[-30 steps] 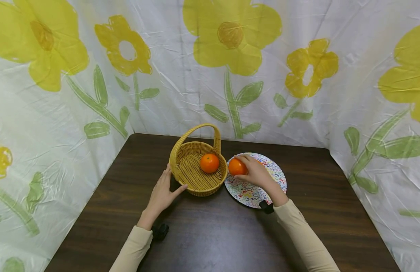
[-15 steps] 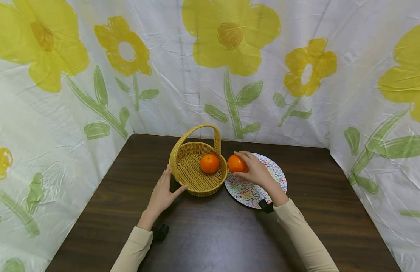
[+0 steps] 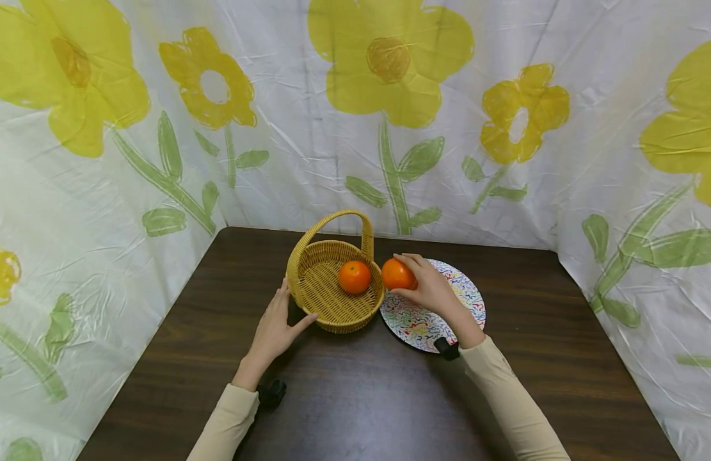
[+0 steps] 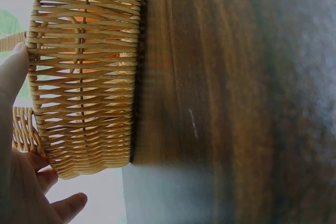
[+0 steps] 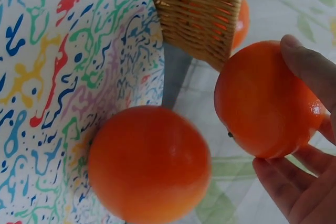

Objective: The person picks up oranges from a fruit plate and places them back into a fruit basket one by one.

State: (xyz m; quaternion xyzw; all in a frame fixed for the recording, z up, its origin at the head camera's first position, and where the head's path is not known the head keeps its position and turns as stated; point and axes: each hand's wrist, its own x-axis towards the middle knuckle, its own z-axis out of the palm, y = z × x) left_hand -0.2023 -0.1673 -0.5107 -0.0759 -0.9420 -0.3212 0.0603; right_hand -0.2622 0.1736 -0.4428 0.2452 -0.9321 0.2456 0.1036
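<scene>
My right hand (image 3: 432,288) grips an orange (image 3: 398,274) between thumb and fingers, raised by the right side of the wicker basket (image 3: 332,312). Inside the basket lies another orange (image 3: 354,277), toward its right wall. A third orange (image 5: 149,163) sits on the patterned plate (image 3: 413,326); the right hand hides it in the head view. With fingers spread, my left hand (image 3: 274,330) rests against the basket's left and front side. Its thumb (image 4: 13,72) touches the rim in the left wrist view, and the fingertips reach the side by the handle's base.
The basket's tall arched handle (image 3: 332,221) rises over its opening. Plate and basket stand side by side on a dark wooden table (image 3: 343,403). A white curtain (image 3: 297,160) with yellow flowers hangs behind the table and along its sides.
The right hand has lifted the gripped orange slightly and moved it left, closer to the basket's rim. The left hand and the basket have stayed put.
</scene>
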